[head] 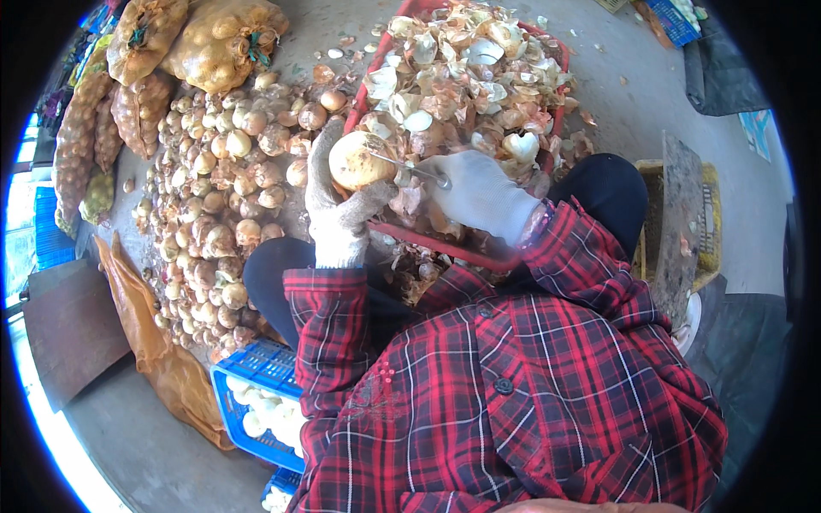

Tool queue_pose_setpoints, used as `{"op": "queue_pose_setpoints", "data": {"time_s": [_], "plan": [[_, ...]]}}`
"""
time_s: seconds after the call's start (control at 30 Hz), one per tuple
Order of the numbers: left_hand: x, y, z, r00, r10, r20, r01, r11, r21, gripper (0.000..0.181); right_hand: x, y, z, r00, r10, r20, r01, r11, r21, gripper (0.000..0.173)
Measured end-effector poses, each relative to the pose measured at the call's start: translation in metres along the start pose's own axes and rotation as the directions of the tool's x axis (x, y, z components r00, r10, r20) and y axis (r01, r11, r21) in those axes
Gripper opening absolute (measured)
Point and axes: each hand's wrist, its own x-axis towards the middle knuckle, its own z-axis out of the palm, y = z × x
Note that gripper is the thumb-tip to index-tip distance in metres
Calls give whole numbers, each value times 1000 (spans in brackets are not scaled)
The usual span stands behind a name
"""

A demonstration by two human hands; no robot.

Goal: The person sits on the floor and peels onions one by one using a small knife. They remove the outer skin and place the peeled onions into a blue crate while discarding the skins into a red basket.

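Observation:
My left hand (pixel 346 205), in a soiled knit glove, holds a large yellow onion (pixel 360 160) from below and the left. In my gloved right hand (pixel 481 189) is a small knife (pixel 410 169). Its blade points left and lies across the onion's upper right side; whether it cuts in cannot be told. Both hands are above the near left part of a red plastic crate (pixel 449 247), which is heaped with onion skins (pixel 462 90). Some cut onion pieces show among the skins.
A pile of unpeeled onions (pixel 218 211) spreads over the floor at left, with full mesh sacks (pixel 224 45) behind it. A blue crate (pixel 256 365) at lower left holds peeled onions (pixel 269 410). An orange mesh sack (pixel 160 353) lies beside it. At right, a board (pixel 677 224) leans across a yellow crate (pixel 710 224).

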Motion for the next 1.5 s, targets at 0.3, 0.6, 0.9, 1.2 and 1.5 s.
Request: {"op": "queue_pose_setpoints", "data": {"time_s": [0.3,0.6,0.9,1.2,1.5], "plan": [[2,31,-32,916,322,239,-347,335,876,98,-12,-16,7,958,19,287,-247,569,784,18],[-24,26,-21,968,191,162,-242,552,798,76,-18,-27,22,900,145,411,-379,725,575,20],[-25,10,-28,935,-339,103,354,883,-307,66,-5,10,54,961,-222,-164,224,975,-11,25],[-16,5,-32,963,-210,171,264,864,-429,62,-15,-8,2,886,-129,446,-254,669,698,39],[-14,-11,-15,952,-207,225,188,977,103,79,-6,11,16,997,76,4,-58,709,703,34]]}}
